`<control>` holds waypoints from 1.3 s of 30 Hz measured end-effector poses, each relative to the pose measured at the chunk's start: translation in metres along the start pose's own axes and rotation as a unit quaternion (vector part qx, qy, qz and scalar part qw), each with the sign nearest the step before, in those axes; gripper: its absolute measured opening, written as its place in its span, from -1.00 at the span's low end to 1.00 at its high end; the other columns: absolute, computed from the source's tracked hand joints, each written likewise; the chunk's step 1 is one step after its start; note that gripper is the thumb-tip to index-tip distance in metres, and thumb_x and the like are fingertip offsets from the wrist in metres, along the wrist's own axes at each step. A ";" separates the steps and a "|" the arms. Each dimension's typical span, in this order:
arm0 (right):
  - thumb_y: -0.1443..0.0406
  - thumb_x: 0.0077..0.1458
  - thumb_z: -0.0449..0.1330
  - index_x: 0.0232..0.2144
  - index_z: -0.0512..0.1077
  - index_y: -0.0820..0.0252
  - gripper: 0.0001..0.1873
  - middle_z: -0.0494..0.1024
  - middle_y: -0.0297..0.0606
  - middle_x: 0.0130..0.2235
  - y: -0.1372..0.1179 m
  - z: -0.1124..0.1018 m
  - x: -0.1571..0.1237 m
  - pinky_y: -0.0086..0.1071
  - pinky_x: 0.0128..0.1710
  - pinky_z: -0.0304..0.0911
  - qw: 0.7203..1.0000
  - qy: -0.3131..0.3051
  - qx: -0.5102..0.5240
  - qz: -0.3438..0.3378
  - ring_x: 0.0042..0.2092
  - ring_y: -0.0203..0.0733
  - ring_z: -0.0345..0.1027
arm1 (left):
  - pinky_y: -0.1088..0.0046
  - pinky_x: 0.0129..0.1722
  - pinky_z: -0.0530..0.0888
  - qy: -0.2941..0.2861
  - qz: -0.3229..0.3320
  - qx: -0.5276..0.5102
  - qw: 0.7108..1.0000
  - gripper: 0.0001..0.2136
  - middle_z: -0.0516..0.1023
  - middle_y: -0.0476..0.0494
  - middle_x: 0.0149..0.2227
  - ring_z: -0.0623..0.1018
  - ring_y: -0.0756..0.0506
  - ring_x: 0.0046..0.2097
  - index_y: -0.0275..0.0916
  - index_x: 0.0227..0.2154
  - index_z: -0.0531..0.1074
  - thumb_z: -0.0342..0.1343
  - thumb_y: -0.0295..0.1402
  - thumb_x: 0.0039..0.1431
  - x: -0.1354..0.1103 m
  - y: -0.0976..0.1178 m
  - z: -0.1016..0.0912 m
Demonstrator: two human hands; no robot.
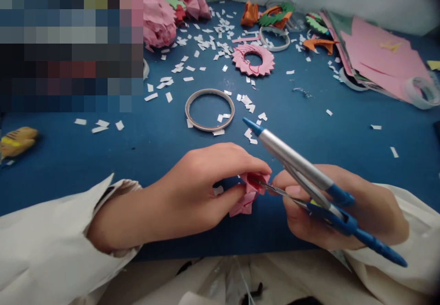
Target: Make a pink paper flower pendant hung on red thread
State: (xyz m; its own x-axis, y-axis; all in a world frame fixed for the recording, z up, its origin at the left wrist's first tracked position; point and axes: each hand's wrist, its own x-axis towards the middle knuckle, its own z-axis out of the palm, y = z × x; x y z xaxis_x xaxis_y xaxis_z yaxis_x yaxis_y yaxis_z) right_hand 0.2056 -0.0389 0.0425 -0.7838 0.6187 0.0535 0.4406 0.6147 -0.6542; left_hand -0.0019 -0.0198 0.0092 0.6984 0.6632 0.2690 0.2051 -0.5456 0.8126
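My left hand (192, 190) pinches a small folded pink paper piece (249, 195) just above the blue table (103, 158). My right hand (343, 208) is closed around a silver tool with blue tips (309, 172), a compass or tweezers-like tool, whose thin metal tip touches the pink piece. One blue-tipped leg points up and left over the table. Both sleeves are white.
A tape ring (209, 110) lies beyond my hands among many white paper scraps (206, 39). A pink folded paper wreath (253, 60) sits further back. Pink paper sheets (381, 57) lie at the right, pink paper flowers (158, 20) at the back left, orange and green paper shapes (275, 16) at the back.
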 end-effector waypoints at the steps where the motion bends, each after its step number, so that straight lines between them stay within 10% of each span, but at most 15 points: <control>1: 0.55 -0.08 -0.05 -0.63 0.09 0.17 -0.76 0.32 -0.47 -0.58 0.000 0.000 0.001 -0.66 -0.55 0.10 1.000 0.005 -0.003 0.002 -0.57 -0.50 0.09 | 0.69 -0.11 0.39 0.002 0.004 0.003 1.000 -0.68 0.54 0.02 -0.21 0.49 0.10 -0.15 -0.27 -0.18 0.42 0.02 -0.67 0.01 0.000 0.000 0.000; 15: 0.57 -0.15 0.00 -0.59 0.23 0.13 -0.75 0.41 -0.48 -0.59 -0.003 -0.002 -0.006 -0.62 -0.53 0.19 0.994 0.085 -0.042 -0.051 -0.53 -0.45 0.27 | 0.63 -0.08 0.40 0.001 0.018 0.051 0.999 -0.67 0.55 0.01 -0.20 0.48 0.08 -0.13 -0.26 -0.18 0.41 0.01 -0.69 0.00 0.001 -0.001 -0.001; 23: 0.55 -0.09 -0.06 -0.68 0.04 0.15 -0.72 0.18 -0.51 -0.69 -0.006 0.002 0.007 -0.63 -0.68 0.01 0.997 0.067 -0.029 0.023 -0.67 -0.47 -0.05 | 0.58 -0.11 0.44 -0.003 0.019 0.055 0.998 -0.71 0.55 -0.02 -0.20 0.50 0.04 -0.13 -0.23 -0.19 0.40 0.01 -0.63 0.05 0.000 0.001 -0.001; 39: 0.54 -0.09 -0.03 -0.68 0.09 0.15 -0.73 0.22 -0.50 -0.67 -0.006 0.004 0.002 -0.61 -0.65 0.03 0.995 0.088 -0.052 -0.006 -0.65 -0.47 0.01 | 0.58 -0.09 0.43 -0.002 0.022 0.059 0.998 -0.69 0.55 -0.03 -0.19 0.50 0.02 -0.12 -0.22 -0.18 0.42 0.01 -0.65 0.03 0.000 0.001 0.000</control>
State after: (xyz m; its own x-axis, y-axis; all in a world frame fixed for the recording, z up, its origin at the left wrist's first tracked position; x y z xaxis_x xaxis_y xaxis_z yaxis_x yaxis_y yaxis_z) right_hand 0.1999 -0.0428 0.0436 -0.7045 0.6812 0.1992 0.4812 0.6648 -0.5714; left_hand -0.0017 -0.0202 0.0096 0.7110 0.6355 0.3011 0.2532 -0.6308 0.7334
